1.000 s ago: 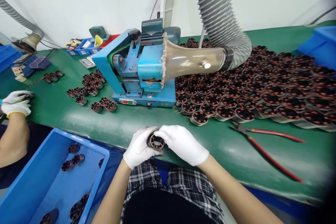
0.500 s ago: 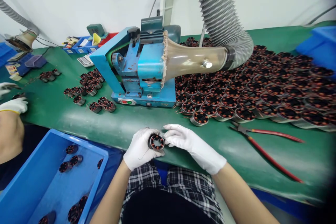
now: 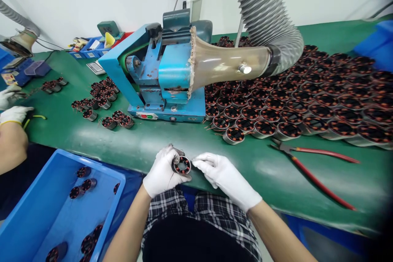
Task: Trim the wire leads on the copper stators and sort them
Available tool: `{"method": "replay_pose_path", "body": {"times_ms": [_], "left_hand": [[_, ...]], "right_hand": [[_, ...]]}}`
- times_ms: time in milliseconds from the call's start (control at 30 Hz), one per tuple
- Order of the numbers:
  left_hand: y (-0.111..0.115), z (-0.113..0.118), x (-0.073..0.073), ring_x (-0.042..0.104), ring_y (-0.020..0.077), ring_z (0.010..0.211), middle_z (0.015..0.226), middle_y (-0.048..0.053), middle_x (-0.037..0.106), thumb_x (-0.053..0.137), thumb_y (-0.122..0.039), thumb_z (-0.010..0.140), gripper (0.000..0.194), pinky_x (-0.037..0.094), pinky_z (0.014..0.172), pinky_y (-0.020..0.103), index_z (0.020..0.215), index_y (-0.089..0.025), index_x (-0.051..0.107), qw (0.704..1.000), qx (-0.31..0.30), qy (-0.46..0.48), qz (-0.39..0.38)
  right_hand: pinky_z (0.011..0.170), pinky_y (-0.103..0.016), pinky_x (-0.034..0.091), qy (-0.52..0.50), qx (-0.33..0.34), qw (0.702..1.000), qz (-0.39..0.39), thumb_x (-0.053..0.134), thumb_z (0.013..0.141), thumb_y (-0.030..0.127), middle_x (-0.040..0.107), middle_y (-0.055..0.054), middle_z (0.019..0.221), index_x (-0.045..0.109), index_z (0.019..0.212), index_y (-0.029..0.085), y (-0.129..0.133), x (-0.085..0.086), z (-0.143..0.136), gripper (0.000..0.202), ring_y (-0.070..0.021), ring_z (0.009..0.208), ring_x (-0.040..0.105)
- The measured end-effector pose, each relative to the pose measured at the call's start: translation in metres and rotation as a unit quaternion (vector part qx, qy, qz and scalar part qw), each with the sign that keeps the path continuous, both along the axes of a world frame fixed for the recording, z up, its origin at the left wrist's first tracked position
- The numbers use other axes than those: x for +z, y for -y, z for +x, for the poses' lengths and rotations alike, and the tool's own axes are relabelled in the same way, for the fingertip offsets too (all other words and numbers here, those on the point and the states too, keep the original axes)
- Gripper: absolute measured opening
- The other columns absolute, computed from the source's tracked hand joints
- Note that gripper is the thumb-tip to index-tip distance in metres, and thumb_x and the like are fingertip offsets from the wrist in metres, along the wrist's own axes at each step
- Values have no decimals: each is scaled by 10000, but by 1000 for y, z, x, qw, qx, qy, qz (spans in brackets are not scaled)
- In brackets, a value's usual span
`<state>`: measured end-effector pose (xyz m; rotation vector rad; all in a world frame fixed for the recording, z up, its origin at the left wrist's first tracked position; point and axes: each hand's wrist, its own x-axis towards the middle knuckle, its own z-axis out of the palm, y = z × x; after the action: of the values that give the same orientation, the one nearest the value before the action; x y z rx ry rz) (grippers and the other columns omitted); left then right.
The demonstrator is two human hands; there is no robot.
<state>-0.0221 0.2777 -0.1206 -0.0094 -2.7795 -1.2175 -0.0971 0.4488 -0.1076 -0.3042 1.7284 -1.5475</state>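
Note:
My gloved left hand is wrapped round a motor stator, a short metal ring with black and copper-red coils inside. The stator's open end faces up toward me, above the green bench's front edge. Just right of it is my right hand, also in a white glove, its thumb and forefinger closed together close to the ring. Whatever may be between those fingertips is too small to make out. Ahead of both hands stands a blue belt machine with a clear suction hood.
Rows of stators fill the bench's right side, and a smaller group stands left of the machine. Red-handled cutters lie at the right. A blue bin holds several stators. At far left are a co-worker's gloved hands.
My right hand's fingers have drawn together into a pinch beside the stator. My left hand keeps its hold, with its thumb at the ring's top. Yellow-handled pliers now show by the co-worker's hand.

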Motion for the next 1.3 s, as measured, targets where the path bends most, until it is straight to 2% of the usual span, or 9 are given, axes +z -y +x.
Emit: {"method": "replay_pose_path", "body": {"times_ms": [167, 300, 400, 500, 600, 700, 800, 1067, 1300], "left_hand": [[1, -1, 1, 532, 219, 863, 888, 32, 574, 767, -345, 544, 432, 392, 840, 367, 813, -200, 462, 1000, -14, 15, 5], [2, -1, 1, 545, 210, 825, 885, 28, 575, 768, -308, 544, 423, 424, 753, 327, 816, -194, 464, 999, -15, 31, 18], [3, 2, 1, 562, 220, 862, 952, 40, 588, 780, -292, 525, 516, 440, 779, 340, 932, -194, 479, 999, -5, 36, 23], [2, 3, 0, 541, 264, 1009, 1098, 83, 572, 794, -321, 502, 761, 422, 879, 391, 1157, -193, 429, 999, -6, 29, -12], [1, 3, -2, 474, 301, 1128, 1153, 105, 555, 792, -375, 485, 784, 365, 967, 448, 1166, -184, 453, 997, -31, -12, -63], [0, 1, -3, 456, 294, 1161, 1156, 90, 572, 786, -340, 500, 652, 334, 1004, 464, 1081, -205, 522, 997, -30, -33, -67], [0, 2, 5, 514, 275, 1095, 1139, 83, 583, 805, -254, 468, 627, 395, 958, 428, 1038, -203, 548, 1000, -19, 6, -18], [-9, 20, 49, 553, 223, 1017, 1154, 53, 562, 724, -219, 634, 547, 431, 916, 358, 1128, -220, 490, 991, -30, 97, 84], [1, 31, 74, 422, 276, 1210, 1304, 105, 447, 620, -279, 725, 525, 368, 994, 408, 1229, -234, 482, 975, -131, 14, 179]], "right_hand": [[668, -274, 385, -243, 97, 957, 127, 448, 805, 225, 660, -17, 730, 641, 670, 191, 11, 9, -10, 238, -153, 675, 548], [540, -251, 388, -241, 83, 957, 140, 515, 755, 235, 629, -3, 586, 640, 649, 179, 15, 7, -29, 174, -135, 528, 527], [489, -255, 427, -228, 31, 961, 152, 441, 817, 306, 639, -19, 598, 635, 858, 149, 9, 2, -31, 253, -146, 502, 558], [718, -315, 494, -280, -23, 951, 132, 408, 847, 313, 655, -84, 966, 563, 1061, 157, -1, 1, -19, 307, -179, 810, 619], [929, -382, 413, -423, 52, 901, 77, 514, 810, 282, 555, -89, 1189, 527, 1135, 195, -7, 3, 0, 337, -220, 1086, 512], [832, -403, 457, -498, 127, 850, 118, 532, 825, 269, 611, -105, 1048, 509, 1159, 177, -4, 3, 12, 347, -244, 972, 558], [729, -350, 467, -489, 161, 846, 135, 449, 883, 233, 633, -80, 909, 529, 1103, 168, 1, 5, 14, 243, -212, 816, 586], [586, -294, 351, -538, 203, 804, 154, 359, 850, 88, 567, -30, 658, 567, 767, 158, -7, 40, 18, 234, -167, 589, 483], [623, -251, 367, -449, 186, 866, 115, 303, 930, 206, 531, 7, 682, 498, 743, 189, -20, 64, 19, 271, -132, 621, 466]]}}
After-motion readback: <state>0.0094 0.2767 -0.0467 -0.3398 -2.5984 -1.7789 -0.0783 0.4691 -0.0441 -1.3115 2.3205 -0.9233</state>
